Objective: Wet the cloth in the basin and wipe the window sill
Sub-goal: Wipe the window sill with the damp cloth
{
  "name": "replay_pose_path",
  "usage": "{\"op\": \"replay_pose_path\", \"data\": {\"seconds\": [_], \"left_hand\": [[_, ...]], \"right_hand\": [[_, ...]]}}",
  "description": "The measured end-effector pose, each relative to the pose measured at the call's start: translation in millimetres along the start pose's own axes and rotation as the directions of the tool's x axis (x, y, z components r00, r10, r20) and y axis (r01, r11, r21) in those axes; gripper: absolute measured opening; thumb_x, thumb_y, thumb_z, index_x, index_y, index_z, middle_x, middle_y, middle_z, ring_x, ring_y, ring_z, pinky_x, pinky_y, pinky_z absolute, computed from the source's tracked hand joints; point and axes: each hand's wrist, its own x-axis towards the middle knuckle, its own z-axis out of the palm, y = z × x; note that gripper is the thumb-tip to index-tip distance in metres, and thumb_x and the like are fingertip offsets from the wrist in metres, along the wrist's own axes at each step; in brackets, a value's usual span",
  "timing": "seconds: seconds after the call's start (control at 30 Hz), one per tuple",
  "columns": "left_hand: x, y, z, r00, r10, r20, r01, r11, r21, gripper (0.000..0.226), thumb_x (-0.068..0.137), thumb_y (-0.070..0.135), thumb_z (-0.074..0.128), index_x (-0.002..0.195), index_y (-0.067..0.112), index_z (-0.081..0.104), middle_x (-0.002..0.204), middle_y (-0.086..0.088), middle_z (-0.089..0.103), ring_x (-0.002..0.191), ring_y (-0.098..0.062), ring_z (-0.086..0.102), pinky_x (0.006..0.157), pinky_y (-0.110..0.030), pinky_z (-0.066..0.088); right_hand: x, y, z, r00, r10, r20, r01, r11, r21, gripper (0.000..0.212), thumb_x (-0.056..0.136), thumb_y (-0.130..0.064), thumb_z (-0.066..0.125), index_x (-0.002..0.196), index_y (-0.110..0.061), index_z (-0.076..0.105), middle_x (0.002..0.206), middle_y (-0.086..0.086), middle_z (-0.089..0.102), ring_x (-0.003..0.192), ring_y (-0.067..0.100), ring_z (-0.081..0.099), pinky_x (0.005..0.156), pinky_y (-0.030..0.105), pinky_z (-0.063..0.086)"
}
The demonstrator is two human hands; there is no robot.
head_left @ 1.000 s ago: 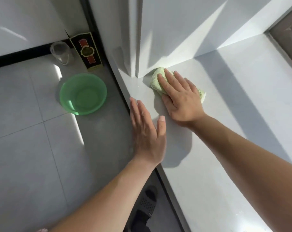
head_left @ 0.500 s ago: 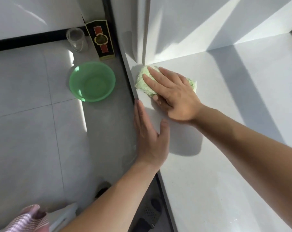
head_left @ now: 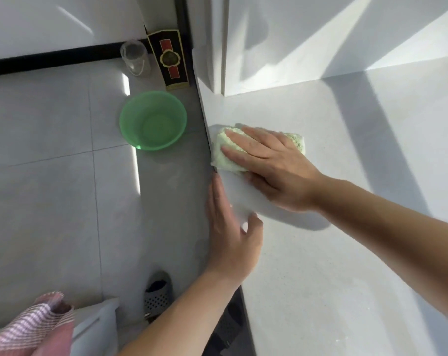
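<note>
Since a second ago we have drawn the cloth point(head_left: 224, 152) out of the inner corner by the white wall and toward us, so it now lies at the front edge of the window sill point(head_left: 346, 253), one end right at the lip. Our right hand point(head_left: 274, 168) lies flat on it, fingers spread and pressing rather than pinching. Our left hand point(head_left: 230, 227) is open too, holding nothing, braced over the same front edge just beside the cloth.

We judge the cloth light, soft and damp, a nubby pale-green terry folded into a thick pad. It should slide easily on the smooth, hard, faintly speckled sill, so steady palm pressure on its middle suits it better than a grip at the corners.

Down on the grey tiled floor stands the round green basin point(head_left: 130, 124), thin translucent plastic.
</note>
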Motion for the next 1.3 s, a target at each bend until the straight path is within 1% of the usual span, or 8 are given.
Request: {"op": "replay_pose_path", "data": {"seconds": [0.47, 0.6, 0.67, 0.83, 0.9, 1.1, 1.23, 1.3], "left_hand": [[2.8, 20.1, -5.4, 0.997, -0.071, 0.03, 0.072, 0.996, -0.053, 0.078, 0.087, 0.058, 0.029, 0.155, 0.03, 0.003, 0.162, 0.018, 0.0, 0.145, 0.008, 0.001, 0.122, -0.032, 0.01], [41.1, 31.6, -6.0, 0.979, 0.174, 0.107, -0.204, 0.86, 0.469, 0.068, 0.092, 0.048, 0.03, 0.154, 0.019, 0.02, 0.165, -0.002, -0.008, 0.15, -0.013, -0.013, 0.121, -0.04, 0.001], [63.3, 43.3, -2.3, 0.95, 0.25, 0.188, -0.311, 0.697, 0.646, 0.061, 0.092, 0.042, 0.034, 0.149, 0.019, 0.033, 0.165, -0.01, 0.005, 0.151, -0.021, -0.008, 0.122, -0.047, -0.004], [104.9, 75.0, 11.7, 0.824, 0.322, 0.466, -0.564, 0.549, 0.618, 0.053, 0.094, 0.042, 0.032, 0.143, 0.022, 0.039, 0.162, -0.009, 0.017, 0.151, -0.018, 0.0, 0.122, -0.04, -0.007], [121.5, 87.2, 24.2, 0.739, 0.346, 0.578, -0.666, 0.503, 0.55, 0.056, 0.093, 0.044, 0.03, 0.143, 0.021, 0.04, 0.161, -0.009, 0.021, 0.151, -0.02, 0.004, 0.12, -0.03, -0.011], [167.2, 124.1, 90.6, 0.508, 0.371, 0.777, -0.85, 0.362, 0.383, 0.058, 0.09, 0.048, 0.028, 0.138, 0.021, 0.047, 0.157, -0.009, 0.029, 0.148, -0.024, 0.015, 0.121, -0.031, -0.006], [198.1, 145.6, 137.6, 0.352, 0.319, 0.88, -0.926, 0.254, 0.278, 0.063, 0.09, 0.051, 0.026, 0.144, 0.024, 0.043, 0.163, -0.007, 0.018, 0.151, -0.02, 0.006, 0.121, -0.036, -0.007], [212.1, 147.0, 152.4, 0.283, 0.292, 0.913, -0.954, 0.18, 0.238, 0.063, 0.091, 0.052, 0.026, 0.149, 0.028, 0.036, 0.165, -0.003, 0.01, 0.151, -0.016, -0.002, 0.12, -0.035, -0.01]], "right_hand": [[-59.4, 25.8, -26.5, 0.997, 0.069, 0.026, -0.069, 0.998, 0.012, 0.05, 0.101, -0.025, 0.041, 0.151, -0.027, 0.04, 0.162, -0.004, 0.028, 0.151, 0.026, 0.021, 0.118, 0.041, 0.019], [-61.1, 69.0, -36.1, 0.703, 0.698, -0.133, -0.69, 0.715, 0.11, 0.058, 0.096, -0.041, 0.034, 0.153, -0.034, 0.029, 0.163, -0.006, 0.024, 0.148, 0.031, 0.023, 0.116, 0.049, 0.022], [-70.4, 49.0, -32.8, 0.591, 0.789, -0.167, -0.778, 0.613, 0.138, 0.06, 0.096, -0.041, 0.034, 0.155, -0.032, 0.025, 0.164, -0.003, 0.022, 0.147, 0.033, 0.022, 0.115, 0.049, 0.02], [-116.2, 29.8, -26.4, 0.793, 0.592, -0.143, -0.593, 0.804, 0.038, 0.054, 0.1, -0.033, 0.04, 0.153, -0.027, 0.034, 0.161, 0.0, 0.031, 0.145, 0.032, 0.031, 0.114, 0.047, 0.027], [-124.1, 69.4, -37.3, 0.658, 0.734, -0.166, -0.734, 0.675, 0.078, 0.056, 0.099, -0.033, 0.039, 0.154, -0.032, 0.029, 0.163, -0.005, 0.026, 0.147, 0.029, 0.026, 0.116, 0.045, 0.023], [-140.0, 187.9, -84.6, -0.191, 0.966, -0.173, -0.916, -0.112, 0.386, 0.055, 0.098, -0.029, 0.033, 0.152, -0.035, 0.024, 0.164, -0.006, 0.016, 0.149, 0.027, 0.015, 0.119, 0.046, 0.012], [-145.5, 164.5, -67.9, 0.045, 0.968, -0.249, -0.973, 0.099, 0.207, 0.052, 0.102, -0.033, 0.028, 0.152, -0.042, 0.018, 0.165, -0.006, 0.012, 0.15, 0.025, 0.011, 0.12, 0.043, 0.008], [-181.4, 171.8, -70.9, 0.032, 0.975, -0.22, -0.978, 0.077, 0.195, 0.051, 0.102, -0.037, 0.027, 0.152, -0.043, 0.019, 0.165, -0.008, 0.015, 0.15, 0.026, 0.014, 0.12, 0.045, 0.011]]}}
